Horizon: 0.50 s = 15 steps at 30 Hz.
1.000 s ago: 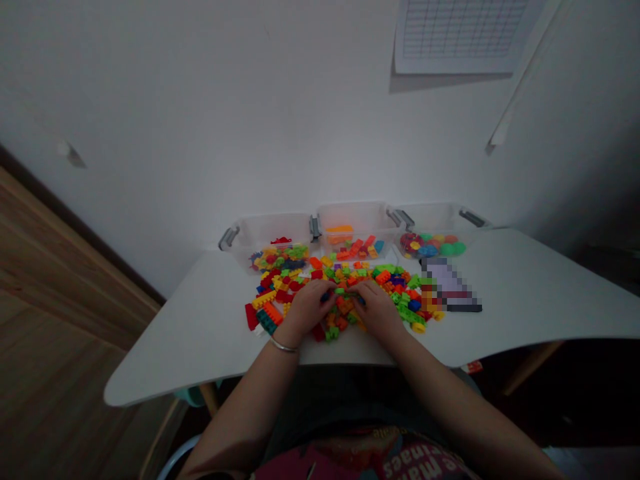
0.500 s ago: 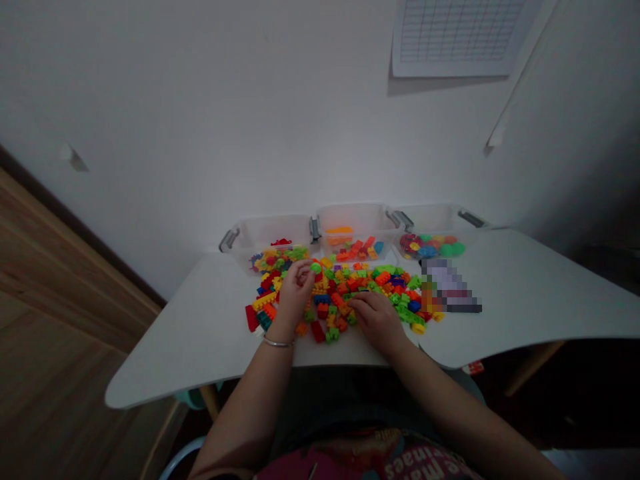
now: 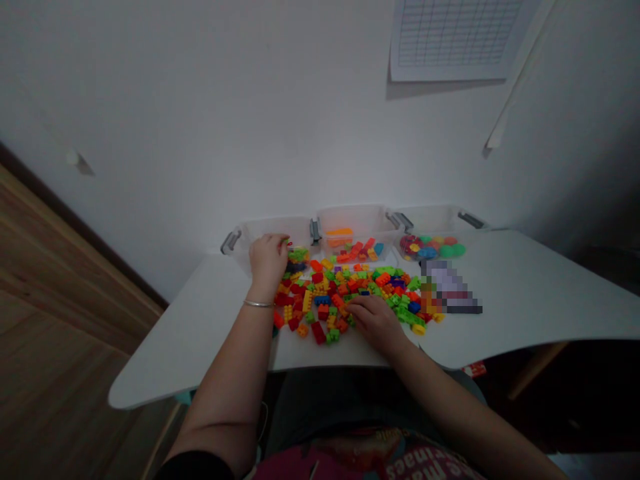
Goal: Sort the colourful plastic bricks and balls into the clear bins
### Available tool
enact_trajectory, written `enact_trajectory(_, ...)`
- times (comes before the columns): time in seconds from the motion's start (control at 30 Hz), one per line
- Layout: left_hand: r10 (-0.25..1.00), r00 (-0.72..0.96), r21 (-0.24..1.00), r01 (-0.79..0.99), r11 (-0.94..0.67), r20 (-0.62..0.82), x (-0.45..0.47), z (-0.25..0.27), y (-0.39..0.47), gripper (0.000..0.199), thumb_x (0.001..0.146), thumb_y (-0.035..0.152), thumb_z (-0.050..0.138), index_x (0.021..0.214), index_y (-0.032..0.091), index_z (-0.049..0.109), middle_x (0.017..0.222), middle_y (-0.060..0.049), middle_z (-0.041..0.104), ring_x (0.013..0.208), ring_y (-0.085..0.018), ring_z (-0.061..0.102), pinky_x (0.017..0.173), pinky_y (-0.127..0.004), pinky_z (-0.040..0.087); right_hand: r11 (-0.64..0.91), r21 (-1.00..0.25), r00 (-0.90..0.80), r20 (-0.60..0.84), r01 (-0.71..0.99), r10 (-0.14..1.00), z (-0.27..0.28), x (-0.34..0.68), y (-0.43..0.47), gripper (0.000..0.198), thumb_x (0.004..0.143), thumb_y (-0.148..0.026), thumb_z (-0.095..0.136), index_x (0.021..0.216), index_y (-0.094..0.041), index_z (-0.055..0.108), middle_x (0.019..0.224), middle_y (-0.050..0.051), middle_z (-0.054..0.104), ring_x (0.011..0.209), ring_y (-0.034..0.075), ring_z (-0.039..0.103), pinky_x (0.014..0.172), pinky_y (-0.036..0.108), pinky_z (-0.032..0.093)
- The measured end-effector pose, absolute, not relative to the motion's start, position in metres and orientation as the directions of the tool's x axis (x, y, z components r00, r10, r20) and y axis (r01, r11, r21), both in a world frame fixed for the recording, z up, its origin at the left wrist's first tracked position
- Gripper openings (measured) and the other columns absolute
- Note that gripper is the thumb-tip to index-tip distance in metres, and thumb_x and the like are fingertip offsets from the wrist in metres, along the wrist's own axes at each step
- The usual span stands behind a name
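Note:
My left hand (image 3: 269,261) is above the left clear bin (image 3: 240,257), fingers curled and pinched together. At its fingertips a bit of a small green toy piece (image 3: 287,241) shows; the rest is hidden. Coloured toy pieces (image 3: 299,255) lie inside that bin, partly behind the hand. My right hand (image 3: 376,321) rests at the front of a loose pile of building blocks (image 3: 323,301). Its fingers are bent and close together, touching the pile near an orange block (image 3: 339,302). Whatever is under those fingertips is hidden.
A middle clear bin (image 3: 360,217) holds orange and red pieces, and a right clear bin (image 3: 433,215) holds round coloured pieces. A blurred-out flat object (image 3: 453,287) lies right of the pile. The white table (image 3: 525,287) meets the wall behind the bins.
My left hand has moved left and away from me, from over the pile to over the left bin, with the green piece. My right hand has hardly moved.

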<state>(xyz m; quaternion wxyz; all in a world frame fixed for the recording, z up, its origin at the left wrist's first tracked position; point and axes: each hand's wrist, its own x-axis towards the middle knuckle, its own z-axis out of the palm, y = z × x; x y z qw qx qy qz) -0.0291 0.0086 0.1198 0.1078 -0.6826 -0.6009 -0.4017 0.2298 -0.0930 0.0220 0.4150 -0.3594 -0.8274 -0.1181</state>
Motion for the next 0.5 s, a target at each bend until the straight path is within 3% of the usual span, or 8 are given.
enact_trajectory(0.1,0.772,-0.047,0.265,0.951,-0.160,0.633,-0.028,0.115,0.012,0.029,0.089,0.020,0.043,0.101,0.016,0.068,0.101,-0.014,0.067,0.099,-0.028,0.060,0.091,-0.042,0.043,0.709,-0.109,-0.393,0.769,0.697,0.505,0.024,0.230,-0.094,0.021,0.090,-0.012,0.053,0.094,-0.023,0.070,0.094,0.006,0.071,0.085,0.019,0.064,0.077,0.033,0.053)
enact_trajectory(0.4,0.771,0.020,0.109,0.987,-0.116,0.636,-0.023,0.108,0.011,0.036,0.095,0.036,0.038,0.111,0.020,0.066,0.108,-0.014,0.065,0.101,-0.030,0.058,0.091,-0.044,0.037,0.707,-0.188,-0.359,0.756,0.682,0.548,0.020,0.229,-0.092,0.021,0.088,-0.012,0.054,0.095,-0.023,0.070,0.096,0.008,0.070,0.088,0.020,0.063,0.079,0.035,0.052)
enact_trajectory(0.5,0.773,0.035,0.072,0.992,-0.105,0.634,-0.022,0.108,0.012,0.037,0.095,0.037,0.037,0.105,0.021,0.069,0.109,-0.013,0.066,0.099,-0.030,0.059,0.089,-0.045,0.036,0.702,-0.182,-0.358,0.756,0.688,0.547,0.021,0.229,-0.092,0.021,0.089,-0.013,0.053,0.094,-0.023,0.070,0.095,0.007,0.070,0.087,0.020,0.063,0.078,0.034,0.052)
